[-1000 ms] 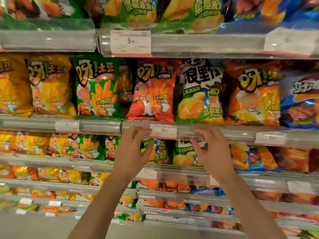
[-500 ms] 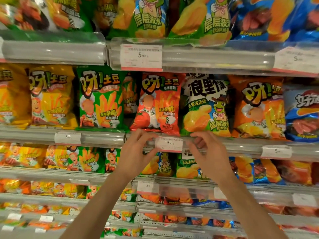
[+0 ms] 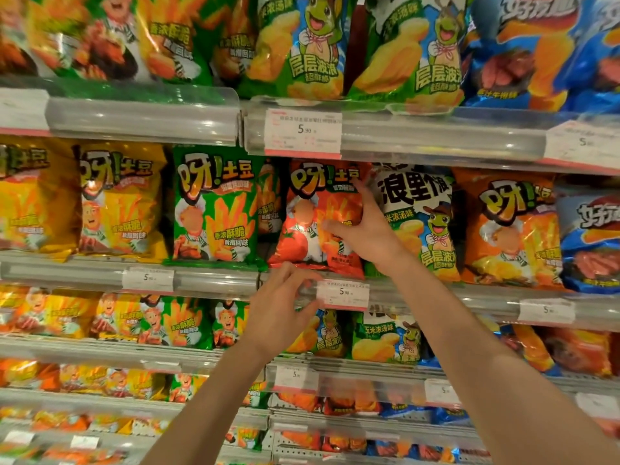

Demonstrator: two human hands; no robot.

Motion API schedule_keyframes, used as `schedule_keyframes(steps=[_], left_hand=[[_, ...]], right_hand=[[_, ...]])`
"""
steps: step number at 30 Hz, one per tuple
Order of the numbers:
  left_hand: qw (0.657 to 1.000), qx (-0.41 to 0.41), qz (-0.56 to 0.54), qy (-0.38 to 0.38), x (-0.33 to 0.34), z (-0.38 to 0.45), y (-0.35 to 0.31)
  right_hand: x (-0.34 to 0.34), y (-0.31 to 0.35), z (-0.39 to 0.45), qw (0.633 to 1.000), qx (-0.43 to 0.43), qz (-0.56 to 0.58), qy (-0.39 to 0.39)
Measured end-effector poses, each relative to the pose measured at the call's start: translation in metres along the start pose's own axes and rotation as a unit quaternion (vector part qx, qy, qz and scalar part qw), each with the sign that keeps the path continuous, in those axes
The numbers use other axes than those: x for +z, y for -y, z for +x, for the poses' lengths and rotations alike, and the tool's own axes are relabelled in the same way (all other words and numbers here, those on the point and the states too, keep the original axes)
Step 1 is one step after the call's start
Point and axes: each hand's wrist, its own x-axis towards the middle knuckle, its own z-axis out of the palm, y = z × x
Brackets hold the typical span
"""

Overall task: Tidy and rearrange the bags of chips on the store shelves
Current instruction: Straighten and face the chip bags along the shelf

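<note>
A red bag of chips point(image 3: 302, 209) stands upright on the middle shelf, between a green bag point(image 3: 214, 209) and a black-and-green frog bag point(image 3: 422, 223). My right hand point(image 3: 365, 229) grips the red bag's right edge, thumb across its front and fingers reaching up along its side. My left hand point(image 3: 281, 310) is lower, with its fingers spread loosely against the clear shelf rail point(image 3: 201, 280), just left of a price tag point(image 3: 342, 293). It holds nothing.
Yellow bags point(image 3: 120, 203) fill the shelf to the left; an orange bag point(image 3: 510, 229) and a blue bag point(image 3: 590, 236) sit to the right. The upper shelf rail point(image 3: 436, 135) hangs close above the bags. Several more stocked shelves run below.
My right hand has left the shelf rail and risen onto the red bag, taking hold of its right edge. My left hand stays at the rail. The camera has moved closer and tilted up.
</note>
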Motion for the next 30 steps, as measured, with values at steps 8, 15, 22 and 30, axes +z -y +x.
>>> schedule_keyframes(steps=[8,15,22,30], left_hand=[[1.0,0.005,0.003,-0.01,0.002,-0.001,0.0],[1.0,-0.004,-0.005,-0.003,0.001,0.0,-0.001],[1.0,-0.009,-0.012,0.01,-0.001,0.0,-0.003],[0.999,0.031,0.024,-0.025,0.008,-0.006,-0.002]], right_hand=[[0.002,-0.002,-0.001,0.996,-0.069,0.043,-0.025],[0.005,-0.012,-0.001,0.998,-0.041,0.046,-0.013],[0.003,-0.012,-0.009,0.999,-0.036,0.011,-0.026],[-0.028,-0.028,-0.086,0.986,-0.087,-0.125,-0.07]])
